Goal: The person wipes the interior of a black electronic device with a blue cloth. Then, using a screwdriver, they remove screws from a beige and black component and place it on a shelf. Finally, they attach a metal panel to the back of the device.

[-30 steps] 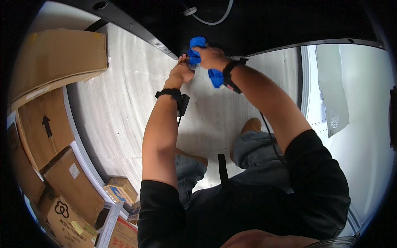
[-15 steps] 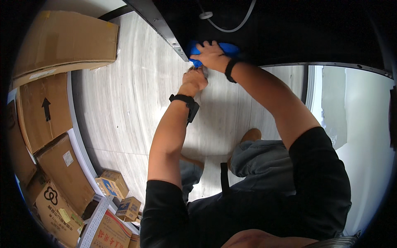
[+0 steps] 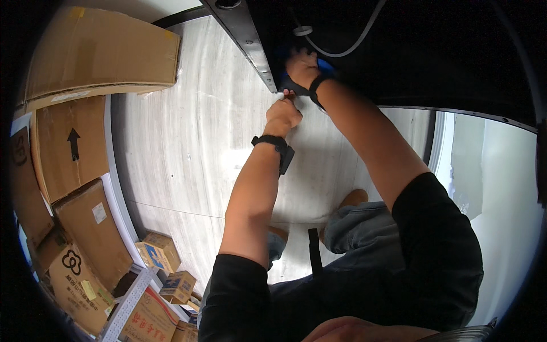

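Observation:
My right hand (image 3: pixel 303 68) reaches over the black panel's lower left corner and presses a blue cloth (image 3: pixel 326 67) against it. Its fingers are slightly blurred, and the hand covers much of the cloth. Just below, my left hand (image 3: pixel 283 114) is closed, its fingertips at the corner where the metal-edged strip (image 3: pixel 250 43) ends. Whatever those fingers pinch is too small to make out. The dark panel (image 3: pixel 410 68) spreads across the top of the view.
A white cable (image 3: pixel 364 37) with a round white piece (image 3: pixel 303 31) curves across the panel. At left, a large cardboard box (image 3: pixel 108 51) sits above more stacked boxes (image 3: pixel 71 148). Small cartons (image 3: pixel 159 252) lie lower down. A pale wall (image 3: pixel 507 176) stands at right.
The view has shifted, so the panel and boxes sit further right and slightly lower. My right hand has moved up the panel with the blue cloth, away from my left hand at the corner.

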### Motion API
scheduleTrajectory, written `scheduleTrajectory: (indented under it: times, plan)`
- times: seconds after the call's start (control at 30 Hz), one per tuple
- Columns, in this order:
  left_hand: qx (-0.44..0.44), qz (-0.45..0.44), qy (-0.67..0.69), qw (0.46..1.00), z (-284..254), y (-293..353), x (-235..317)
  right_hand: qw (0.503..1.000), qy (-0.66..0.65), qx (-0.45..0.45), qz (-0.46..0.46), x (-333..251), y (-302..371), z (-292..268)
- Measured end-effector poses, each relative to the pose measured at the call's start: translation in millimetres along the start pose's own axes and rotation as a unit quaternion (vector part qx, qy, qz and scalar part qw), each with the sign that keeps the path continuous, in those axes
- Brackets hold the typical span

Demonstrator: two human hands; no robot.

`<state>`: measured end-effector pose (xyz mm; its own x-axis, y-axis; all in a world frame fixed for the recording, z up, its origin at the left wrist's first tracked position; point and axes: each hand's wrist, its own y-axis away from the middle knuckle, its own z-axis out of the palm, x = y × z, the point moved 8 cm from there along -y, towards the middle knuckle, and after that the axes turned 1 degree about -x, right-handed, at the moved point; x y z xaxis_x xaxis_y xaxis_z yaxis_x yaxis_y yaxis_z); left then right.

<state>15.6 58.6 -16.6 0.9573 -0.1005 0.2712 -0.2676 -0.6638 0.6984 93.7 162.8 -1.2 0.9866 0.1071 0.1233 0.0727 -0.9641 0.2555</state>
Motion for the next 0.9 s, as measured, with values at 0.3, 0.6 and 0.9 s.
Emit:
scheduleTrajectory:
  times: [0.3, 0.6, 0.9]
  plan:
    - [0.006, -0.008, 0.010, 1.000, -4.9, 16.5, 2.7, 0.994, -0.008, -0.103, -0.048, -11.8, 27.0, 4.8]
    - [0.032, 0.007, -0.034, 0.999, 1.1, 21.3, 5.9, 0.992, 0.005, -0.066, -0.109, -23.7, 71.7, -14.8]
    - [-0.018, -0.009, -0.035, 0.999, -8.5, 25.9, 11.2, 0.996, -0.050, -0.072, -0.012, -11.1, 30.0, -6.9]
